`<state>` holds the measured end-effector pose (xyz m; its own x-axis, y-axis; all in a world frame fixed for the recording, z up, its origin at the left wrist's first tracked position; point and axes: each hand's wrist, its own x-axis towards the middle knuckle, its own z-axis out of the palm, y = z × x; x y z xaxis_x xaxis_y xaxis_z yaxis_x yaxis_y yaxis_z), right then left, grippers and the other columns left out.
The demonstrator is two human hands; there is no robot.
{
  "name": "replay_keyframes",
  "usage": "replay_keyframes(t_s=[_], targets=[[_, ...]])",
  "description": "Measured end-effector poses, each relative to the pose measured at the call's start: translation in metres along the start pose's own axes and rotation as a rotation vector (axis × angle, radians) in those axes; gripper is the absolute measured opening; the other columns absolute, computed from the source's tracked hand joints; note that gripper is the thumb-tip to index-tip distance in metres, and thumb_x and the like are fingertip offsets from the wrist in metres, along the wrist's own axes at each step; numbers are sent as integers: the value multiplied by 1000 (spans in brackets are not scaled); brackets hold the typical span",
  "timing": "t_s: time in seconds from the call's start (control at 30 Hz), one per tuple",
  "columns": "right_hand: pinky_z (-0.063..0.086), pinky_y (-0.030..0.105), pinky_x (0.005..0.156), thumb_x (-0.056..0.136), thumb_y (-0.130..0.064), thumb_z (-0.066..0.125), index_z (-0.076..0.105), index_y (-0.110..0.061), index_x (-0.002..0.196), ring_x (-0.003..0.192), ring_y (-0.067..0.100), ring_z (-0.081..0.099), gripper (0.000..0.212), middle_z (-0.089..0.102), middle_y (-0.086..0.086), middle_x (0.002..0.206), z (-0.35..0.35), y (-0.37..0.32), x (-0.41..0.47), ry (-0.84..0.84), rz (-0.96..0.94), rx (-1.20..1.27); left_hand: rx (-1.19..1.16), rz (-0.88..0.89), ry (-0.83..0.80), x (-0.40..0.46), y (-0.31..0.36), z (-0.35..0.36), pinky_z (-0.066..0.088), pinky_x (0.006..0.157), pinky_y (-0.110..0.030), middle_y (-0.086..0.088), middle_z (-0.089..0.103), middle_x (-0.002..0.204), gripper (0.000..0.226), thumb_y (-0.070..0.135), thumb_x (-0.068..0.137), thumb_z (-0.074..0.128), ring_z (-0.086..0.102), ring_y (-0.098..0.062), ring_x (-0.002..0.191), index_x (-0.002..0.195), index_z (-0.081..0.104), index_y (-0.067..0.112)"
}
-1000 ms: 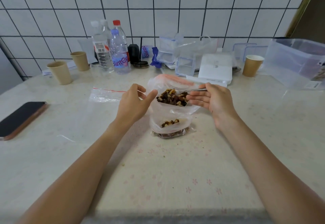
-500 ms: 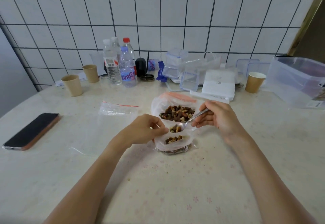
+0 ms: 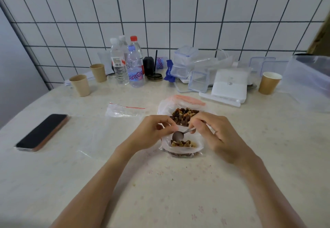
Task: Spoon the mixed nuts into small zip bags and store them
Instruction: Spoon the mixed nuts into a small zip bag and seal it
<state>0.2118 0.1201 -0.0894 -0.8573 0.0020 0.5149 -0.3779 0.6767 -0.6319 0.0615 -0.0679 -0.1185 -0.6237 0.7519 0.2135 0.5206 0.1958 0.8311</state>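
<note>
Bare table [image 3: 160, 192] nearside (bottles [image 3: 133, 66] behind)

Dark phone [image 3: 42, 132] at left, paper cups [image 3: 80, 85], water bottles [image 3: 134, 66], perhaps a white box [image 3: 230, 84]

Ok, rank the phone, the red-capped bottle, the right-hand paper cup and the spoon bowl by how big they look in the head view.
1. phone, largest, though nearest the camera, which flatters it.
2. red-capped bottle, partly hidden behind other bottles, so its rank against the phone is unsure.
3. paper cup.
4. spoon bowl, clearly smallest.
</note>
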Motion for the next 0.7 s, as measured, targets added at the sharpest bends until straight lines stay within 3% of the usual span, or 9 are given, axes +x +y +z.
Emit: replay_keyframes(t_s=[0.1, 0.23, 0.33, 0.4, 0.47, 0.6, 0.7], targets=[[47, 14, 74, 108, -30, 44, 64, -22, 90, 82, 12, 69, 28, 69, -6, 85, -2, 5, 2, 159, 28, 169, 43, -8, -10, 2, -5, -1, 50, 65, -33, 5, 74, 84, 7, 21, 96, 72, 60, -27, 70, 92, 79, 22], [56, 32, 64, 110, -23, 46, 63, -13, 86, 65, 29, 68, 31, 69, 14, 72, 0, 28, 9, 417, 236, 372, 82, -50, 103, 5, -13, -4, 46, 61, -18, 2, 70, 71, 35, 58, 90, 66, 59, -5, 61, 78, 74, 26], [55, 34, 53, 110, -21, 47, 64, -7, 88, 60, 31, 67, 31, 70, 20, 68, 1, 45, 12, 533, 412, 521, 123, -150, 322, 10, -23, -6, 50, 60, -25, 2, 66, 65, 42, 61, 90, 67, 63, -10, 60, 75, 65, 21], [55, 34, 51, 110, -22, 48, 65, -6, 89, 61, 31, 68, 31, 72, 21, 71, 3, 52, 12, 550, 475, 537, 198, -195, 452, 13, -29, -4, 45, 56, -26, 7, 62, 66, 41, 60, 89, 69, 57, -10, 59, 78, 58, 23], [57, 33, 50, 109, -24, 50, 66, -5, 89, 62, 29, 69, 31, 74, 18, 72, 5, 55, 13, 556, 523, 517, 226, -225, 503, 14, -35, -1, 43, 59, -25, 10, 63, 81, 41, 64, 87, 69, 59, -7, 65, 89, 56, 25], [60, 36, 55, 108, -26, 51, 66, -4, 96, 68, 28, 74, 30, 77, 11, 78, 3, 47, 19, 452, 550, 410, 177, -225, 456, 19, -44, 4, 55, 75, -29, 12, 61, 111, 63, 69, 84, 67, 64, -2, 81, 127, 56, 24], [59, 28, 60, 106, -27, 54, 69, -13, 99, 74, 18, 76, 22, 79, 0, 83, 0, 37, 22, 309, 486, 213, 191, -245, 424, 29, -43, 4, 57, 82, -33, 11, 61, 119, 74, 73, 85, 63, 65, -5, 89, 138, 55, 22]])
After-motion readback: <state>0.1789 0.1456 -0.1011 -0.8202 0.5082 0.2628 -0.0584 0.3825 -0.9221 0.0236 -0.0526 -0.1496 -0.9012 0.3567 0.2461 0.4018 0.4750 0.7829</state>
